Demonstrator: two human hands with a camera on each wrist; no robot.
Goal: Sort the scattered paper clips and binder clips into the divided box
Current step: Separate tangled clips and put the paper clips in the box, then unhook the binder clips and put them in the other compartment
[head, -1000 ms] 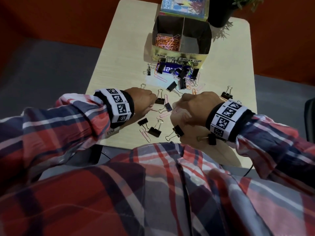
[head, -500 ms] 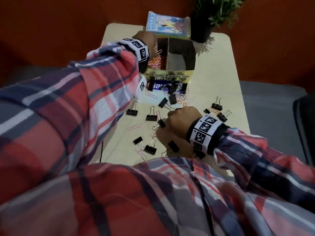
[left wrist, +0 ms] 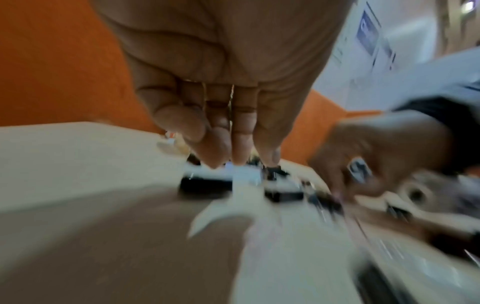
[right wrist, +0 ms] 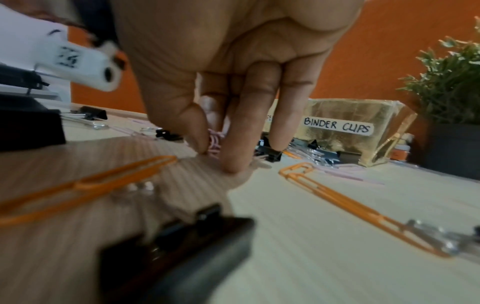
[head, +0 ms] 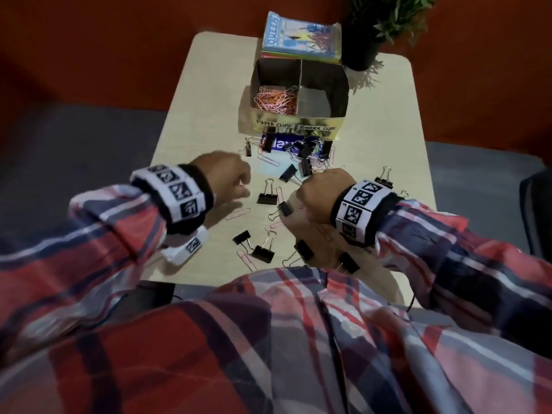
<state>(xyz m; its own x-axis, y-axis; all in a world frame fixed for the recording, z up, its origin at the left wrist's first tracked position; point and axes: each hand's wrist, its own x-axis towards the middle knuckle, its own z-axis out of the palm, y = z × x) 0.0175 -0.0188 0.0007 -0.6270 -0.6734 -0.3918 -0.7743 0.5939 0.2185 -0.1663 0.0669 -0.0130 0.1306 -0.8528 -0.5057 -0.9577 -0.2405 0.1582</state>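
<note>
The gold divided box (head: 298,122) stands at the far middle of the table, its left cell full of pink and orange paper clips (head: 276,100), its right cell labelled BINDER CLIPS (right wrist: 337,125). Black binder clips (head: 266,198) and pink paper clips (head: 237,213) lie scattered in front of it. My right hand (head: 301,186) is low over the clips; in the right wrist view its thumb and fingers (right wrist: 215,144) pinch a small bunch of pink paper clips against the table. To its left my left hand (head: 243,186) hovers, and its fingers (left wrist: 223,144) hang down holding nothing.
A stack of books (head: 301,37) and a potted plant (head: 363,52) stand behind the box. A blue packet (head: 280,144) lies under a heap of clips at the box front. Orange paper clips (right wrist: 335,193) and a binder clip (right wrist: 176,246) lie near my right wrist.
My left hand has come back from over the paper clip cell to the table beside the scattered clips. My right hand has stayed low over the clips.
</note>
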